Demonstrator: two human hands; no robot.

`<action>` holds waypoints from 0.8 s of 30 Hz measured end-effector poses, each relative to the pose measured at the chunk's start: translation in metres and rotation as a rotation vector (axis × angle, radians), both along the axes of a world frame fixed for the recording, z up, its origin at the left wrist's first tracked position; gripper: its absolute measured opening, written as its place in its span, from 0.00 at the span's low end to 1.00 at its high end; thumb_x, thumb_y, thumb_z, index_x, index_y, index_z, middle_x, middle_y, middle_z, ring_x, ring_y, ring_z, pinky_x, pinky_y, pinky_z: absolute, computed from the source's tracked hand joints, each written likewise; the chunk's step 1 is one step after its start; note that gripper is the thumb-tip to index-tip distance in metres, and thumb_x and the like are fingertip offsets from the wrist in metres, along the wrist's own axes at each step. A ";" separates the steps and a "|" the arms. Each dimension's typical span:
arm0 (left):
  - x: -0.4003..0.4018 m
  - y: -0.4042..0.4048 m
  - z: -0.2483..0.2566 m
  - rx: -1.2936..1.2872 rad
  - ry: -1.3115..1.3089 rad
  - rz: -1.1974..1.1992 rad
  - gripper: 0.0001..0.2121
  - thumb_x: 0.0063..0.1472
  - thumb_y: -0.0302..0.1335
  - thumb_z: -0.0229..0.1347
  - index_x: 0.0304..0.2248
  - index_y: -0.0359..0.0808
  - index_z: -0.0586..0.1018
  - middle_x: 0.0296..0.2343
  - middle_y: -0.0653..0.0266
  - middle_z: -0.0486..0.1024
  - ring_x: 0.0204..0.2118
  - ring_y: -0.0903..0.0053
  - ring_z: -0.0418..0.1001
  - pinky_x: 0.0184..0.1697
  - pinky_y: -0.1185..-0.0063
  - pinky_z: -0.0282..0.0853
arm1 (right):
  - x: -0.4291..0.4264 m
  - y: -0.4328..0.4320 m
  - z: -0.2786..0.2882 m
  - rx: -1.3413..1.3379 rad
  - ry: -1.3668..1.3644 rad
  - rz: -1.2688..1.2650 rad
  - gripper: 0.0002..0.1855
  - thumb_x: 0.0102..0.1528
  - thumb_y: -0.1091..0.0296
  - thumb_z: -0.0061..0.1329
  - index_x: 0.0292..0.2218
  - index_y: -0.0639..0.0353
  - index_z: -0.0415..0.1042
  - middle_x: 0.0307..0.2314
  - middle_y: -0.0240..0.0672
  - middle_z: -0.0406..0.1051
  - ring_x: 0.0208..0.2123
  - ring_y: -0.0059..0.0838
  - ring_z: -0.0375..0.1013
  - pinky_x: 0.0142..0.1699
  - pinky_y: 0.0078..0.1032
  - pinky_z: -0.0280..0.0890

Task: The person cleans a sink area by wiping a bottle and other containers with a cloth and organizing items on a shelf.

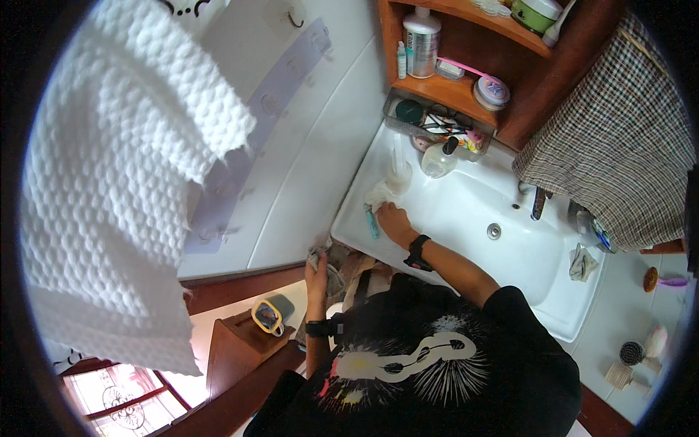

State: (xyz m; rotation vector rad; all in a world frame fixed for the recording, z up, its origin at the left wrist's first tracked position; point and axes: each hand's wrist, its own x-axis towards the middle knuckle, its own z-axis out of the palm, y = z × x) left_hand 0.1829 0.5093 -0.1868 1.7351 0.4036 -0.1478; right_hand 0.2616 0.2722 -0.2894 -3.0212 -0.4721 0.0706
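My left hand (315, 279) is low beside the left wall, its fingers closed on a crumpled grey cloth (333, 281). Over the left corner of the white washbasin (360, 240) reaches my right hand (396, 221), fingers bent. Its fingertips meet a crumpled white cloth or tissue (380, 192) and the upper end of a small teal tube (372, 224); whether they grip either is hidden. Just behind the white cloth stands a pale pump bottle (400, 172). A clear bottle with a black top (438, 158) is to its right.
A wooden shelf (448, 95) with toiletries rises behind the basin, above a clear bin (390, 117) of small items. Checked fabric (606, 131) hangs near the faucet (539, 203). Another grey cloth (582, 262) lies on the right rim. White textured paper (120, 180) hangs close at left.
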 end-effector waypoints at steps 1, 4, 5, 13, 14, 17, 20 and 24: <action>0.001 -0.001 0.002 -0.026 0.010 -0.009 0.17 0.61 0.38 0.50 0.41 0.32 0.72 0.29 0.69 0.71 0.30 0.82 0.66 0.33 0.79 0.62 | 0.000 -0.003 0.000 -0.005 -0.015 -0.004 0.14 0.46 0.73 0.47 0.36 0.66 0.67 0.33 0.38 0.65 0.38 0.33 0.68 0.31 0.26 0.71; 0.005 0.003 -0.006 -0.002 -0.025 -0.033 0.19 0.61 0.38 0.50 0.45 0.32 0.70 0.35 0.66 0.72 0.35 0.79 0.68 0.37 0.79 0.63 | -0.003 -0.011 0.017 0.275 -0.185 -0.034 0.11 0.45 0.72 0.49 0.32 0.67 0.69 0.31 0.37 0.65 0.31 0.31 0.68 0.27 0.27 0.70; 0.005 0.002 -0.006 -0.037 -0.001 -0.006 0.18 0.61 0.37 0.50 0.45 0.31 0.70 0.36 0.65 0.72 0.36 0.78 0.68 0.39 0.79 0.63 | -0.006 -0.016 0.029 0.389 -0.225 0.002 0.09 0.47 0.73 0.47 0.32 0.67 0.69 0.31 0.38 0.65 0.31 0.32 0.68 0.28 0.28 0.70; 0.011 -0.010 -0.004 -0.060 0.038 0.003 0.18 0.61 0.34 0.50 0.46 0.29 0.69 0.40 0.60 0.71 0.40 0.75 0.67 0.43 0.77 0.63 | -0.037 -0.077 0.138 1.141 -0.229 -0.063 0.06 0.56 0.79 0.36 0.36 0.65 0.63 0.33 0.44 0.63 0.31 0.40 0.68 0.37 0.28 0.64; 0.012 -0.011 -0.005 -0.080 0.043 0.000 0.19 0.61 0.35 0.50 0.47 0.30 0.68 0.40 0.60 0.71 0.40 0.75 0.68 0.42 0.76 0.63 | -0.035 -0.079 0.147 1.312 -0.229 -0.153 0.06 0.58 0.77 0.34 0.36 0.66 0.63 0.31 0.41 0.62 0.28 0.35 0.66 0.35 0.25 0.62; 0.016 -0.008 -0.015 -0.091 0.051 -0.025 0.22 0.61 0.37 0.51 0.49 0.31 0.68 0.41 0.59 0.71 0.40 0.74 0.69 0.39 0.75 0.65 | -0.018 -0.100 0.172 1.440 -0.178 -0.219 0.12 0.62 0.70 0.30 0.33 0.68 0.64 0.28 0.36 0.61 0.25 0.22 0.59 0.33 0.19 0.57; 0.025 -0.006 -0.027 -0.063 0.023 -0.060 0.22 0.60 0.37 0.52 0.48 0.31 0.69 0.40 0.58 0.71 0.38 0.74 0.70 0.38 0.75 0.65 | -0.002 -0.112 0.193 1.526 -0.190 -0.211 0.12 0.62 0.69 0.33 0.31 0.68 0.64 0.28 0.33 0.60 0.25 0.20 0.59 0.33 0.18 0.57; 0.028 -0.008 -0.030 -0.138 -0.021 -0.056 0.18 0.60 0.36 0.52 0.45 0.31 0.71 0.38 0.60 0.72 0.38 0.76 0.69 0.40 0.77 0.64 | 0.006 -0.119 0.216 1.551 -0.194 -0.115 0.13 0.61 0.68 0.33 0.31 0.69 0.65 0.28 0.31 0.63 0.28 0.20 0.63 0.36 0.17 0.58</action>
